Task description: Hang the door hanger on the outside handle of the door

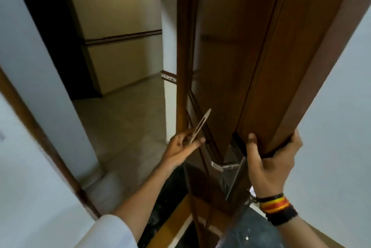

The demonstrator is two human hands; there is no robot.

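Note:
The brown wooden door [261, 57] stands open, seen edge-on in the middle right. My right hand [269, 165] grips its edge just above the lock plate. The outside handle [219, 166], a silver lever, juts left from the door's far face below my hands. My left hand [181, 147] holds the door hanger [200, 125], a thin pale card seen nearly edge-on with a slot in its upper part. The card tilts up to the right, up and left of the handle and apart from it.
A corridor with a pale tiled floor [124, 127] and cream walls with a dark rail lies beyond the doorway. The white wall and brown door frame [40, 137] close in on the left. A white wall [337, 127] stands on the right. Dark floor lies by my feet.

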